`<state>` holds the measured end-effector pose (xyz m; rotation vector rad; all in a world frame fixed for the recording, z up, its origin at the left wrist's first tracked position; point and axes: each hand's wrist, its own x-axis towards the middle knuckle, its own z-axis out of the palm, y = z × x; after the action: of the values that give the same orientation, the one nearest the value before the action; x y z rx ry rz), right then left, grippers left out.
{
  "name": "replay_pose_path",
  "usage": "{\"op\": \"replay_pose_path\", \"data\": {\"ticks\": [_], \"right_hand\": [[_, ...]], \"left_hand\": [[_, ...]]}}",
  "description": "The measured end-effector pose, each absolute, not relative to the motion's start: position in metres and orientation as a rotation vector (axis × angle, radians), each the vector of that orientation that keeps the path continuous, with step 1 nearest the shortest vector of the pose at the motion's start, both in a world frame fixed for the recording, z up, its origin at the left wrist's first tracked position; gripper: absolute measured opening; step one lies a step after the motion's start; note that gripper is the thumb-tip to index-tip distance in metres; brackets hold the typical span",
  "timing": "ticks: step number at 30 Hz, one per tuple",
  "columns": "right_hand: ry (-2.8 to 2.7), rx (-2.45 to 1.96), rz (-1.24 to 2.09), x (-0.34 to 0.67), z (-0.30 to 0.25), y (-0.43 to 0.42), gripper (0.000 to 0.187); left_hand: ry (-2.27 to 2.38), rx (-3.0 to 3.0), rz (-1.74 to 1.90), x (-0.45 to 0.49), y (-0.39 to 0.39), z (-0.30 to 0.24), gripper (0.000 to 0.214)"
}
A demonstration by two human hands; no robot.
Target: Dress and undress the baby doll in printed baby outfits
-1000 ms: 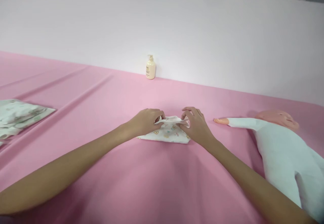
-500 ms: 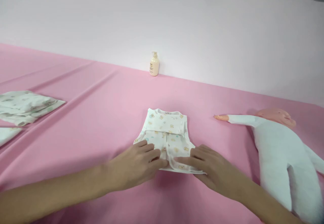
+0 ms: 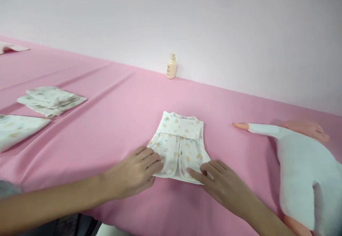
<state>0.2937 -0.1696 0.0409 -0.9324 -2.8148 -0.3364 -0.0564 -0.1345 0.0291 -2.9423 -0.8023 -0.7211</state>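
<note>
A small white baby shirt (image 3: 184,143) with a printed pattern lies front side up on the pink cloth, sleeves folded across its chest and the front edges parted near the hem. My left hand (image 3: 140,172) is closed at its lower left corner, fingers curled over the fabric. At the lower right corner, my right hand (image 3: 220,181) has the hem between its fingers, with the index finger laid along the top of the fabric. Both thumbs are largely hidden.
A pump bottle (image 3: 171,67) stands against the white wall (image 3: 133,19). On the right lies a baby doll (image 3: 301,164) in white. Folded printed clothes (image 3: 52,99) and another printed cloth (image 3: 21,127) lie at left on the pink cloth (image 3: 107,132).
My left hand has moved left along the hem to the shirt's corner, uncovering the middle of the hem. The view has shifted left, showing more of the folded clothes.
</note>
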Motion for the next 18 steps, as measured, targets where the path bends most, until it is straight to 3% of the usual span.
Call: {"op": "replay_pose_path", "data": {"ticks": [5,11,18], "right_hand": [[-2.626,-0.944,-0.212,0.302,0.054,-0.163,0.054],[-2.454,-1.212,0.173,0.309,0.089,-0.114,0.029],[-2.454,-1.5,0.267,0.315,0.099,-0.001,0.037]], "left_hand": [[-0.848,-3.01,-0.853,-0.068,-0.119,0.044,0.018],[-1.136,-3.039,-0.902,-0.055,-0.054,0.081,0.03],[-1.337,-3.03,-0.819,-0.019,0.067,0.074,0.037]]}}
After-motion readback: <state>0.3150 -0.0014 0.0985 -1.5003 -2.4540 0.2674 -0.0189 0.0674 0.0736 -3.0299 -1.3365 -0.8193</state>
